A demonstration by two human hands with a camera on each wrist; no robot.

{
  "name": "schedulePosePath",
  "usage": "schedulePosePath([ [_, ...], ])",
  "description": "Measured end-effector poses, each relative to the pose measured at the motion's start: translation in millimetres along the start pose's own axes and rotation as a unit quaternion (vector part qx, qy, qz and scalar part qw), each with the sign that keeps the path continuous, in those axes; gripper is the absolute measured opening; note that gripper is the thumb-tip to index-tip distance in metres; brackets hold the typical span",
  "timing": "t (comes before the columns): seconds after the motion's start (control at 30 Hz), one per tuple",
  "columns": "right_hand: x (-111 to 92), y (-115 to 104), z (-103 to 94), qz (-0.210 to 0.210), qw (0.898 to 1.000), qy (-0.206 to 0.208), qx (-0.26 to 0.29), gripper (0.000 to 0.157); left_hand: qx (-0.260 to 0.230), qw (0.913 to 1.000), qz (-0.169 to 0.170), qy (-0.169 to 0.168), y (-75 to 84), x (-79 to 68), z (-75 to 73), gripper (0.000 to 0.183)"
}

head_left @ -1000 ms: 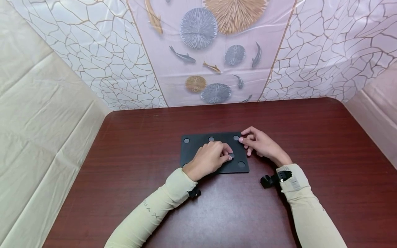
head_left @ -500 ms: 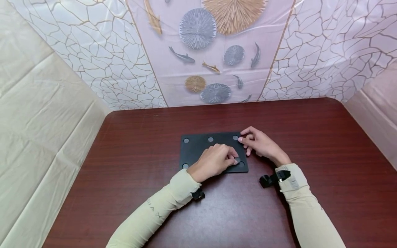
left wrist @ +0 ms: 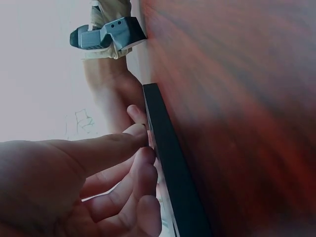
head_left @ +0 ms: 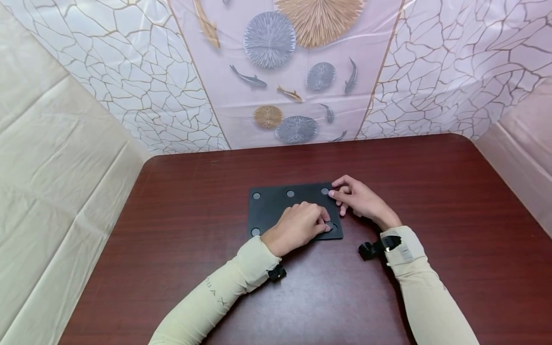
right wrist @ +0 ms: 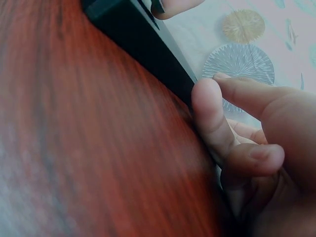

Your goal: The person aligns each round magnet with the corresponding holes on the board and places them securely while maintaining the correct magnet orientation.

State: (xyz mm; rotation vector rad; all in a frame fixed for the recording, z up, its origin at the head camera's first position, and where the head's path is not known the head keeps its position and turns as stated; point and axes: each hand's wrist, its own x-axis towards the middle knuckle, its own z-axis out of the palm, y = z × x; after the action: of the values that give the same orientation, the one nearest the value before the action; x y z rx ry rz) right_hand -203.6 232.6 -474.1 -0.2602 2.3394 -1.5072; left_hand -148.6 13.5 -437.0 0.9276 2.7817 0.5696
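A flat black plate [head_left: 269, 211] lies on the table, with small round grey discs set in it near its edges. My left hand [head_left: 297, 225] reaches across it from the front. Its thumb and fingertips pinch a small grey disc [head_left: 329, 227] at the round recess [head_left: 334, 227] in the near right corner, right at the plate's surface. In the left wrist view the fingers [left wrist: 143, 173] hide most of this disc. My right hand [head_left: 364, 199] rests at the far right corner, its fingers loosely bent and the fingertips touching the plate's edge, close to another grey disc [head_left: 325, 191].
The dark red wooden table [head_left: 194, 201] extends around the plate on all sides. A patterned sheet [head_left: 297, 76] hangs behind its far edge, and a pale cloth [head_left: 64, 158] covers the left side. Black wrist cameras [head_left: 368, 250] sit on both cuffs.
My left hand has moved right and slightly nearer over the plate, bringing the pinched disc to the near right recess. The right hand stays at the far right corner.
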Motion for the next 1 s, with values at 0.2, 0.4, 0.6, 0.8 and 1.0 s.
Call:
schedulePosePath([
  [0.2, 0.6, -0.3, -0.4, 0.004, 1.000, -0.002, 0.002, 0.041, 0.024, 0.9993, 0.030, -0.002, 1.5, 1.4, 2.0, 0.017],
  [0.4, 1.1, -0.4, -0.2, 0.010, 1.000, 0.003, -0.001, 0.038, 0.031, 0.9985, 0.044, 0.001, 3.3, 2.6, 1.6, 0.016],
  [0.6, -1.0, 1.7, 2.6, 0.011, 1.000, -0.004, -0.004, 0.038, 0.025, 0.9985, 0.048, -0.008, 3.3, 0.9, 2.5, 0.015],
  [0.8, -2.5, 2.8, 2.5, 0.011, 1.000, -0.002, 0.002, 0.039, 0.019, 0.9976, 0.066, -0.010, 2.0, 1.4, 3.7, 0.015],
  [1.0, 0.1, 1.3, 0.8, 0.006, 1.000, -0.002, -0.003, 0.040, 0.020, 0.9972, 0.072, -0.008, 2.9, 2.5, 2.0, 0.014],
])
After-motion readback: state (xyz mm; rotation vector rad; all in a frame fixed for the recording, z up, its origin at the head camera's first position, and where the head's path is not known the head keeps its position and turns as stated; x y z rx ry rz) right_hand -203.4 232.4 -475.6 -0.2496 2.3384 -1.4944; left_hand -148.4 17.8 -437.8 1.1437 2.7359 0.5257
